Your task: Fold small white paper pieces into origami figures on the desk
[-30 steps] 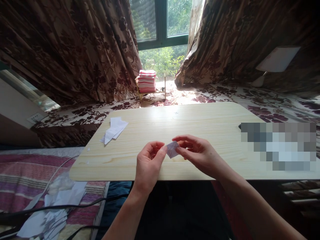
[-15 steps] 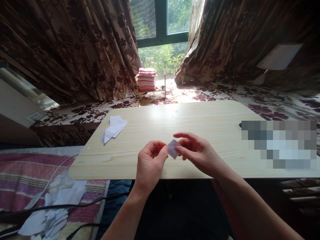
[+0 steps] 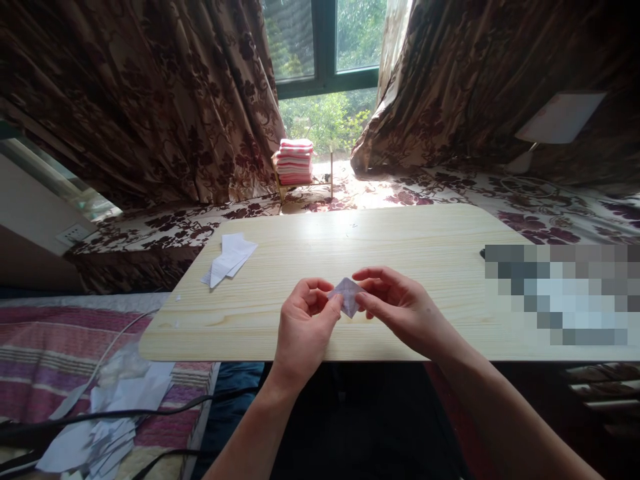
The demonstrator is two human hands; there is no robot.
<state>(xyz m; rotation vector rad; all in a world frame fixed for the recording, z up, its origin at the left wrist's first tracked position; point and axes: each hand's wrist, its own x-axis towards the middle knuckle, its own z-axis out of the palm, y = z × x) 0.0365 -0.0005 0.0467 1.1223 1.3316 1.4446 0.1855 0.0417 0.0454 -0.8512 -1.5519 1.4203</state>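
**Creased paper [image 3: 349,292] pinched between two hands**

In the head view, the left hand [image 3: 306,327] clamps the left side of the small paper between thumb and fingers, while the right hand [image 3: 406,303] grips its right corner. The paper is turned like a diamond – one corner up, one down – over the near half of the pale table [image 3: 425,240]. White sheets [image 3: 231,257] overlap at the table's left. Beyond the far edge, striped cloths [image 3: 295,162] are stacked on a small stand [image 3: 331,183]. At lower left, loose papers [image 3: 113,427] lie on a striped cover [image 3: 40,353] – partly crossed by a dark cable [image 3: 165,411].
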